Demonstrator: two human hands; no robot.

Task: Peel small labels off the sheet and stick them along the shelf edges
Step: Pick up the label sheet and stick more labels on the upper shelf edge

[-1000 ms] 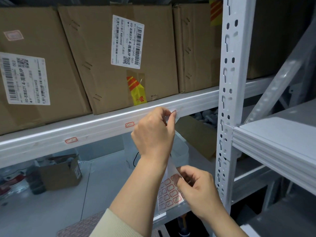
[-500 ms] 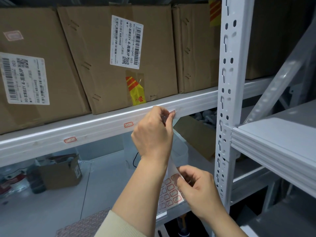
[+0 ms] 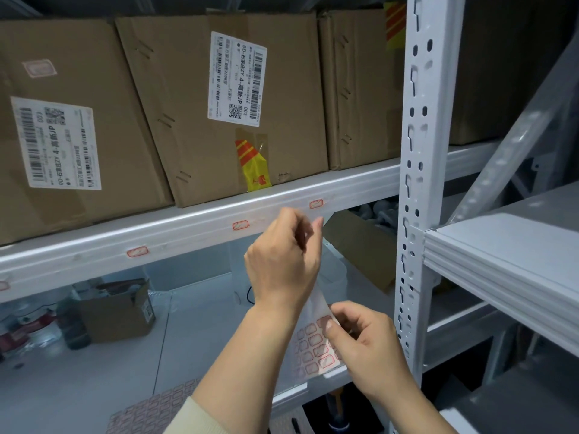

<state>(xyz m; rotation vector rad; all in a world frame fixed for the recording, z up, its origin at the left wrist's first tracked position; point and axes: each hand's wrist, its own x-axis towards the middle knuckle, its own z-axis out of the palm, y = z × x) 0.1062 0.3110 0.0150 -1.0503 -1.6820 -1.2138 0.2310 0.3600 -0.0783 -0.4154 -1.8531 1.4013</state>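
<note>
Shelf edge (image 3: 188, 236) runs left-low to right-high above our hands, three labels (image 3: 240, 225) stuck along it. Boxes (image 3: 225, 104) sit on top; post (image 3: 419, 183) closes the right. Sheet (image 3: 315, 349) hangs below, gripped by right hand (image 3: 366, 343); left hand (image 3: 283, 264), nearer the edge, fingers curled, contents unclear.

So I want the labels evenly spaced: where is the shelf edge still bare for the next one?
Bare stretch on the shelf edge: between the newest label and the white upright. Leftward is taken: labels sit at regular gaps.
</note>
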